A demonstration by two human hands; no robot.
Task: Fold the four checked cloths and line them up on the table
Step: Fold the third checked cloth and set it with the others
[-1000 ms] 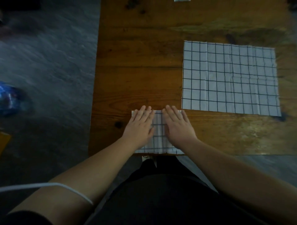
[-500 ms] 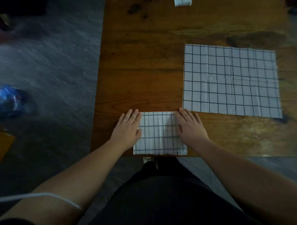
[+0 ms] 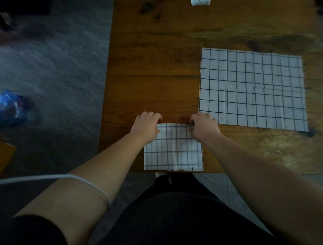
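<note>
As left hand (image 3: 146,128) and right hand (image 3: 204,128) pinch its far corners, folded cloth (image 3: 173,148) looks set for another fold

Folded cloth lies at the near edge of the table (image 3: 153,70), flush with it. One grip per corner, probably so the far edge comes nearward evenly. Unfolded cloth (image 3: 251,89) lies flat just far-right, waiting its turn. Small cloth piece (image 3: 200,2) at the far edge, cropped.

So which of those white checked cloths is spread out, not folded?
The large white checked cloth on the right, untouched. The small folded checked cloth at the wooden table's near edge is pinched by the left hand and right hand.
</note>
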